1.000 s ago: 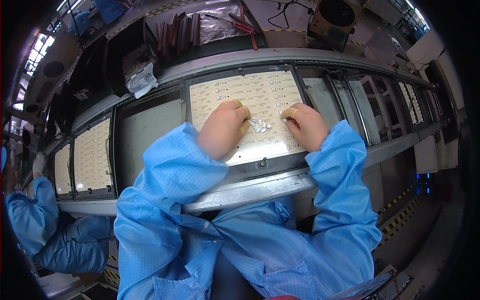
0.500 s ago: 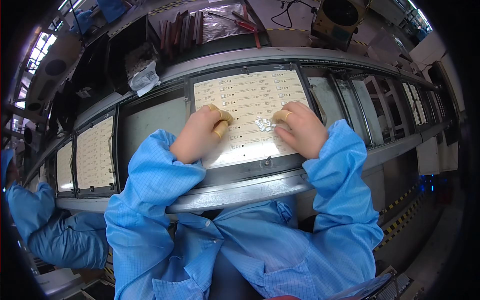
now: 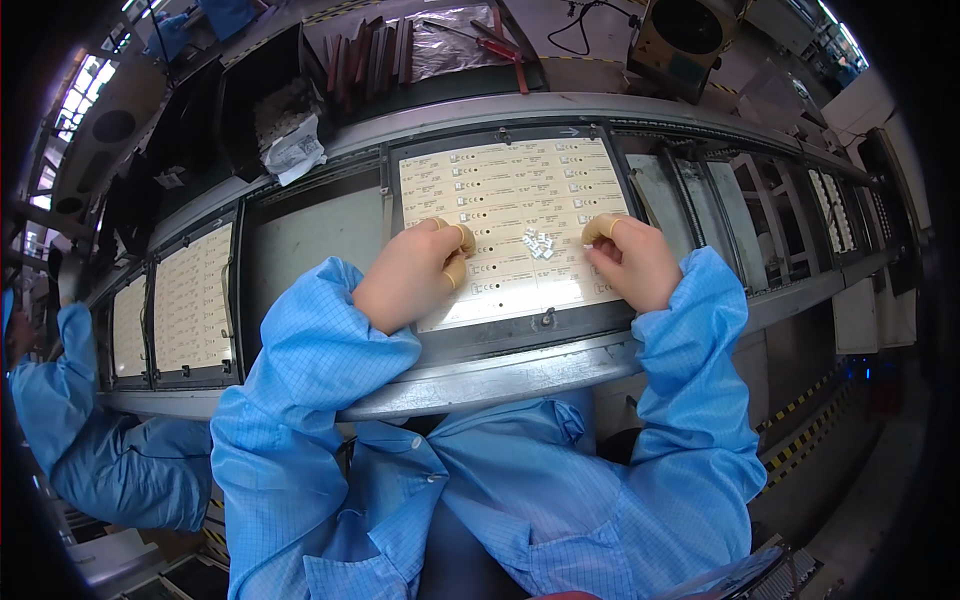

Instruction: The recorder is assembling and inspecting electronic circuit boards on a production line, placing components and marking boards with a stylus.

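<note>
The left hand (image 3: 410, 275) curls over the cream panel (image 3: 545, 293) at its nine o'clock side; the right hand (image 3: 638, 262), thumb and fingertips drawn close, is toward three. I cannot tell whether either grip grasps anything. Small white pieces (image 3: 541, 245) lie heaped between, pointing variously. The panel's printed rows run nine to three o'clock.

Toward the back, a crumpled whitish bag (image 3: 295, 152) is lodged at the near edge of a black bin (image 3: 258, 70). Red and dark strips (image 3: 370, 58) are laid beside a wrinkled silver sheet (image 3: 450, 52). A tan boxlike unit (image 3: 685, 40) with a round dark front is placed near a black cable (image 3: 575, 40).
</note>
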`<act>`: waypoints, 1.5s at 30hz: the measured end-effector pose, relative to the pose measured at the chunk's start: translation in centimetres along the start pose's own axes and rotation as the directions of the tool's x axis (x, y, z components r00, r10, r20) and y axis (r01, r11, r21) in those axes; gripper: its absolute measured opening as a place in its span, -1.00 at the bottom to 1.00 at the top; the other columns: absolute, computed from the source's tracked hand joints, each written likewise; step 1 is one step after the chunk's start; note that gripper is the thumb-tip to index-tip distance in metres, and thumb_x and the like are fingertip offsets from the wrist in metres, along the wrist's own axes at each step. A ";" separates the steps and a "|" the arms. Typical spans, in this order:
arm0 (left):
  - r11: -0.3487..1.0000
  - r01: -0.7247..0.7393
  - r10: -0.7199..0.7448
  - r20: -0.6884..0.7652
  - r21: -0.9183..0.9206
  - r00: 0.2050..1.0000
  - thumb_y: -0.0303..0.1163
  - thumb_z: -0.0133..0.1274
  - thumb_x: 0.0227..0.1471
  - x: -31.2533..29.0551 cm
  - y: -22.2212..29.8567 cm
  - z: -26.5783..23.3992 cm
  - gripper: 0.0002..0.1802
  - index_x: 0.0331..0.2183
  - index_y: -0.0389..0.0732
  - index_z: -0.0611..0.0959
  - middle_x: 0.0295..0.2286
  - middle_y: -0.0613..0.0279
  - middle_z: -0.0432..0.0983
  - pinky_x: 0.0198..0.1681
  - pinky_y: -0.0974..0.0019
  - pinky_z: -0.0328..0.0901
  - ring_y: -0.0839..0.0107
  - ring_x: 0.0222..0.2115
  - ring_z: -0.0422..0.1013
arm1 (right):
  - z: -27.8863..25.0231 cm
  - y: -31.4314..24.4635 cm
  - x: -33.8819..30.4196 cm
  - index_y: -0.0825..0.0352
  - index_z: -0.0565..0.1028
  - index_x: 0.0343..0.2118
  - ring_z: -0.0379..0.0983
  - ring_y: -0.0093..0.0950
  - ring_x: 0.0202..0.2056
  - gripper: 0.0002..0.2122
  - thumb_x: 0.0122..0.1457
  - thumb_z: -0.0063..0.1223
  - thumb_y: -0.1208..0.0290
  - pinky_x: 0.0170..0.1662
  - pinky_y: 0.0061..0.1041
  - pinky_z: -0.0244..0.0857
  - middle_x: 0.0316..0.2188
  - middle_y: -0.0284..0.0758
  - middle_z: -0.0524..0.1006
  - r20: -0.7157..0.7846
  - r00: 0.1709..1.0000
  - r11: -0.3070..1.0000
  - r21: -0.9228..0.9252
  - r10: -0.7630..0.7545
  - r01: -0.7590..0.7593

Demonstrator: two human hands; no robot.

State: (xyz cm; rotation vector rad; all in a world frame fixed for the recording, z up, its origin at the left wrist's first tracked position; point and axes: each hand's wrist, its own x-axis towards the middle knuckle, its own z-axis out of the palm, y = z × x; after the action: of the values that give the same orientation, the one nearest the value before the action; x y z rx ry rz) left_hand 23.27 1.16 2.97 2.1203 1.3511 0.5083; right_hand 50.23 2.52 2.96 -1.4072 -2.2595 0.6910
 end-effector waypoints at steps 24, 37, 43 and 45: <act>0.970 -0.183 0.196 -0.067 0.158 0.978 -0.44 0.04 -0.05 0.5 -1.0 1.7 -0.82 -0.35 -0.32 0.60 -0.39 0.02 0.45 -0.22 0.24 0.33 0.11 -0.34 0.40 | -0.5 0.5 -0.9 0.38 0.48 -0.36 0.39 -0.54 -0.49 -0.87 -0.02 0.07 0.60 -0.38 -0.62 0.29 -0.48 -0.31 0.46 -0.086 0.995 0.996 0.073 0.057 -0.051; 0.949 -0.218 0.242 -0.084 0.229 0.967 -0.50 0.01 -0.11 1.3 1.4 1.3 -0.80 -0.33 -0.31 0.55 -0.38 0.04 0.43 -0.22 0.21 0.31 0.10 -0.33 0.37 | -0.2 1.7 -1.0 0.37 0.46 -0.38 0.42 -0.26 -0.34 -0.88 -0.04 0.06 0.60 -0.25 -0.43 0.33 -0.42 -0.22 0.46 -0.058 0.989 0.971 -0.203 -0.138 0.123; 0.973 -0.232 0.230 -0.087 -0.013 0.969 -0.53 -0.06 -0.05 5.1 1.9 3.3 -0.76 -0.26 -0.30 0.57 -0.31 -0.01 0.43 -0.09 0.22 0.25 0.08 -0.22 0.36 | 0.3 1.6 -0.7 0.38 0.46 -0.37 0.39 -0.24 -0.28 -0.88 -0.04 0.05 0.59 -0.18 -0.39 0.30 -0.39 -0.23 0.44 -0.011 0.980 0.941 -0.284 -0.197 0.186; 0.967 -0.252 0.248 -0.086 -0.044 0.965 -0.53 -0.07 -0.04 6.1 2.0 3.4 -0.75 -0.25 -0.28 0.57 -0.30 -0.01 0.43 -0.08 0.23 0.25 0.09 -0.21 0.36 | 0.1 1.6 -0.6 0.37 0.47 -0.37 0.39 -0.24 -0.28 -0.87 -0.03 0.05 0.58 -0.18 -0.38 0.30 -0.39 -0.22 0.44 0.011 0.983 0.941 -0.284 -0.185 0.181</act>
State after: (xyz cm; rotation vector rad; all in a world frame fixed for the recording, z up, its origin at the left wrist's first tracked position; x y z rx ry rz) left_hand 29.14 5.20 1.74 2.2592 1.1015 0.7301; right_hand 51.53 2.55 1.89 -1.2923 -2.5144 0.3022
